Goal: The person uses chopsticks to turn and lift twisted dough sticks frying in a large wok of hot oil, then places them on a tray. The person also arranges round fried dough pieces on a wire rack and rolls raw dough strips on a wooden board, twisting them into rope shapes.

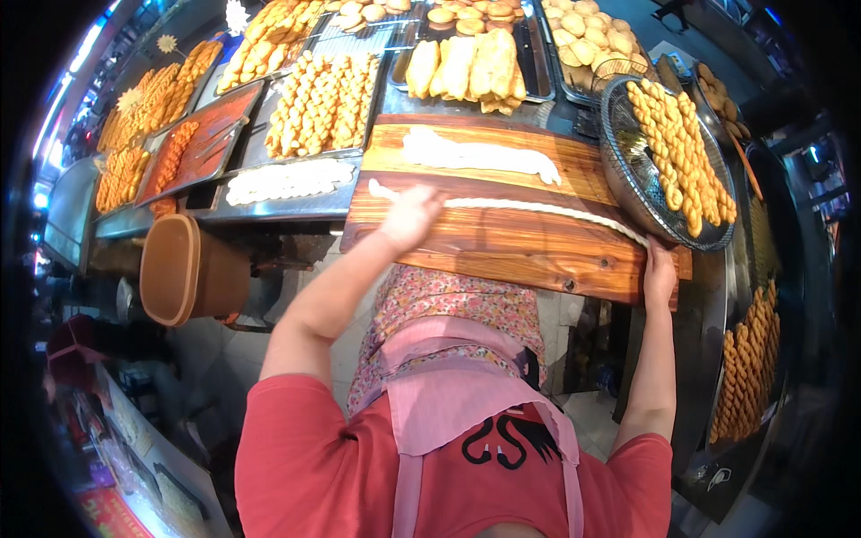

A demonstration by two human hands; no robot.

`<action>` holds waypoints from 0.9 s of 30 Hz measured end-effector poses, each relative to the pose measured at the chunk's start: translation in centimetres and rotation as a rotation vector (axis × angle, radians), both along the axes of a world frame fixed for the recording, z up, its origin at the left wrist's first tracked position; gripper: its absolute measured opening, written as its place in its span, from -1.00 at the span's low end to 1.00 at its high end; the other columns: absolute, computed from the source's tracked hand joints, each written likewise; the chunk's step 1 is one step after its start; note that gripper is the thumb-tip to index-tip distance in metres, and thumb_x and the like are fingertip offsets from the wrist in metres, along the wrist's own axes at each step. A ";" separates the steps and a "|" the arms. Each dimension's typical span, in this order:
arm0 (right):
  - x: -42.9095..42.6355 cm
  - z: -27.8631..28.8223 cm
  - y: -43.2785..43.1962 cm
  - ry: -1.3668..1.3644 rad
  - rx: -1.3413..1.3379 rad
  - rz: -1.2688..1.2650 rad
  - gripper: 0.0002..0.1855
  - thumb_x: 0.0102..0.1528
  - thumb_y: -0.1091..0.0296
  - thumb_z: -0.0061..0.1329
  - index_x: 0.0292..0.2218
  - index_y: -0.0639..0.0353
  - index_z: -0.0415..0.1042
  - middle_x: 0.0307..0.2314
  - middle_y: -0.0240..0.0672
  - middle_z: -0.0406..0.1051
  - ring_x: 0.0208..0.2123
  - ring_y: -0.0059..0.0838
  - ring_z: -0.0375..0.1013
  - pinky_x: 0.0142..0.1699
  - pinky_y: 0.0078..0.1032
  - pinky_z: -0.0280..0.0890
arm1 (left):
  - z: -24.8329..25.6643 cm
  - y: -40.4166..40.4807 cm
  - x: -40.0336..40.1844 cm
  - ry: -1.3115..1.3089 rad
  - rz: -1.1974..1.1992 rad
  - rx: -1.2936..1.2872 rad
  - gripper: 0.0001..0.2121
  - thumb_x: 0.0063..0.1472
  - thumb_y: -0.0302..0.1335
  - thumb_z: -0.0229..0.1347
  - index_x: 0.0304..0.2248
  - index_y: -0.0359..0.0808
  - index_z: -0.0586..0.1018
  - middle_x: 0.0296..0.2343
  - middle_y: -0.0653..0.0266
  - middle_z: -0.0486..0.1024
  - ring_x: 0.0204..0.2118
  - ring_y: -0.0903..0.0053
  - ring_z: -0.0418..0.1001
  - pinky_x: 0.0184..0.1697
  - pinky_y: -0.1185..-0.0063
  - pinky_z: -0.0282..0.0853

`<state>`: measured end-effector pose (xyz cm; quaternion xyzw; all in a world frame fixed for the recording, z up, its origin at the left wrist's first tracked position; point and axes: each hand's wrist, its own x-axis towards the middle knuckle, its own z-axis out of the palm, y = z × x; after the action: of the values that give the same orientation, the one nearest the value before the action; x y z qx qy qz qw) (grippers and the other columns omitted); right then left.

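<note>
A long, thin rope of pale dough point(538, 206), with twist marks along it, lies across a striped wooden board point(511, 242). My left hand point(414, 216) rests over the rope near its left end, blurred; a short end of dough shows beyond it. At the board's right edge my right hand point(659, 272) has its fingertips at the rope's other end; whether they pinch it is hard to see. Behind the rope, a thick white slab of raw dough point(477, 156) lies on the board. Raw twisted dough pieces point(289, 181) sit on a tray to the left.
A wire-mesh basket point(612, 155) with fried dough twists point(679, 155) overlaps the board's right side. Trays of fried twists point(323, 104), fried dough sticks point(471, 67) and round pastries point(592, 33) stand behind. A brown plastic bin point(192, 269) is at left, below the counter.
</note>
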<state>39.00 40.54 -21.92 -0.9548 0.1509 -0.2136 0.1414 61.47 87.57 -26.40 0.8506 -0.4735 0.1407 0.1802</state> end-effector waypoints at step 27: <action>2.5 11.5 14.0 0.265 1.624 0.366 -0.79 0.27 0.24 -0.16 -0.28 0.19 0.38 -0.66 -0.55 0.28 -0.60 -0.70 0.33 -0.43 -0.68 0.33 | 16.3 -0.8 -1.6 -0.163 -0.279 -0.134 -0.91 0.20 -0.49 -0.03 -0.33 -0.28 0.46 -0.43 0.11 0.46 -0.39 0.26 0.45 -0.35 0.39 0.37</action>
<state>41.53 54.59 -10.39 -0.5830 0.1157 0.1013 0.7978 59.82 86.73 -10.12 0.7484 -0.5897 0.2139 0.2154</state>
